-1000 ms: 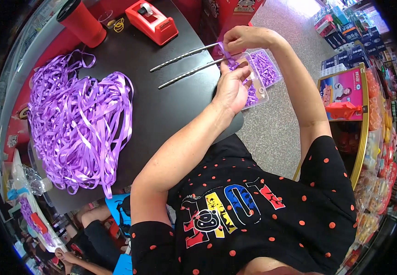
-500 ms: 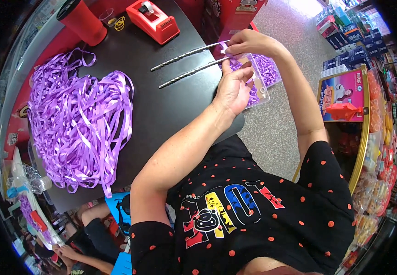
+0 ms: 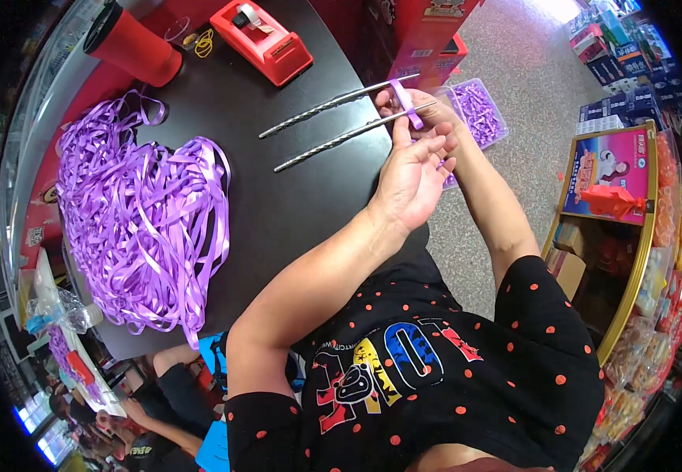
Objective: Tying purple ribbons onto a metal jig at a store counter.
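Note:
Two spiral-fluted metal rods, like drill bits, lie side by side over the black table and jut past its right edge. A flat loop of purple ribbon wraps around both rods near their smooth ends. My right hand is behind the rods, its fingers closed at the ribbon, partly hidden by it. Below the rods my left hand has its palm turned up, fingers loosely bent and apart, one digit reaching up to the ribbon. A big tangled heap of purple ribbon covers the table's left part.
Beyond my right hand stands a clear plastic box of small purple pieces. A red tape dispenser and a red tumbler stand at the table's back. A gold-edged display case is on the right. Another person's arm shows lower left.
My right hand has moved from above the rod ends to behind and below them. The ribbon now shows as a band across both rods. My left hand has shifted slightly down and right.

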A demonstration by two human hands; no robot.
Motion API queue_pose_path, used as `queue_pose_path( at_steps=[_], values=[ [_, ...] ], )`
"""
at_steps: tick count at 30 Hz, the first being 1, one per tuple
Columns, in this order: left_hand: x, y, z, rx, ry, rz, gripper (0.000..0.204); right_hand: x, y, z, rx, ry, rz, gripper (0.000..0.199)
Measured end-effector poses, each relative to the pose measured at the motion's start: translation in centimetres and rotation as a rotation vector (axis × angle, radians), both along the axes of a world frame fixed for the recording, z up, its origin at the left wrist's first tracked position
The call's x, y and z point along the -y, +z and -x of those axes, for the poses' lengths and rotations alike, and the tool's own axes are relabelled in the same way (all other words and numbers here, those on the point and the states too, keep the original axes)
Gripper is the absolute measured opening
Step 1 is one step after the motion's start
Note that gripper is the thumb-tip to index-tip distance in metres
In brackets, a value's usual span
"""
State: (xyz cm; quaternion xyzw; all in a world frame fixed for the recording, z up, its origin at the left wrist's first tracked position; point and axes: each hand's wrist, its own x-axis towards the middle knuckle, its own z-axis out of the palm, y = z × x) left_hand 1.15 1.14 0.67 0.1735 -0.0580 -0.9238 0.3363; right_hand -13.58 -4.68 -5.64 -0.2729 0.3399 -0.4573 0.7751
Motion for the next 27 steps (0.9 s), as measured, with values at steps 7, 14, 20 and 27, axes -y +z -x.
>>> queue_pose_path(
  at_steps=[7, 14, 20, 27],
  values=[
    [0.0, 0.3, 0.1, 0.028, 0.006, -0.002, 0.049, 0.6, -1.1, 1.7, 0.09, 0.071, 0.016, 0.021],
    [-0.1, 0.4, 0.1, 0.091, 0.023, 0.07, 0.058, 0.9, 5.1, 2.6, -0.337, 0.067, -0.049, 0.011],
    [-0.4, 0.2, 0.3, 0.15, 0.035, 0.141, 0.057, 0.7, 7.2, 2.9, -0.581, 0.071, -0.074, 0.008],
    [-0.5, 0.3, 0.3, 0.104, 0.055, 0.074, 0.074, -0.3, 9.6, 2.4, -0.641, 0.074, -0.075, 0.015]
  ],
)
